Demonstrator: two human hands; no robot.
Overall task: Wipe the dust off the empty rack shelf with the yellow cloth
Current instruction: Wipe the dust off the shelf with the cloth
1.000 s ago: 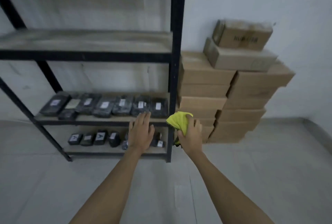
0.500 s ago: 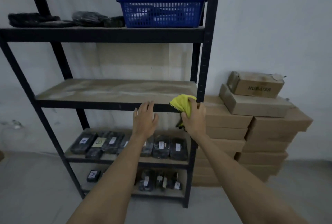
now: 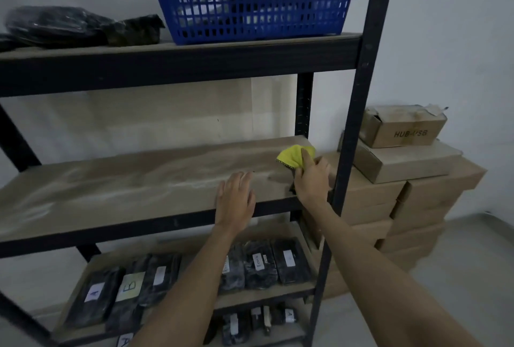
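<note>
The empty rack shelf (image 3: 116, 188) is a brown board in a black metal frame, streaked with pale dust along its middle. My right hand (image 3: 311, 179) grips the bunched yellow cloth (image 3: 293, 156) over the shelf's right end, close to the front right post (image 3: 353, 135). Whether the cloth touches the board is hard to tell. My left hand (image 3: 235, 199) lies flat with straight fingers on the shelf's front edge, just left of the right hand.
A blue basket (image 3: 250, 1) and black wrapped bundles (image 3: 69, 26) stand on the shelf above. Black labelled packets (image 3: 261, 263) fill the lower shelves. Stacked cardboard boxes (image 3: 403, 179) stand against the wall right of the rack.
The view has risen from the lower shelves to the dusty shelf and drawn closer. Both hands have moved up and forward onto that shelf, the right one still holding the cloth.
</note>
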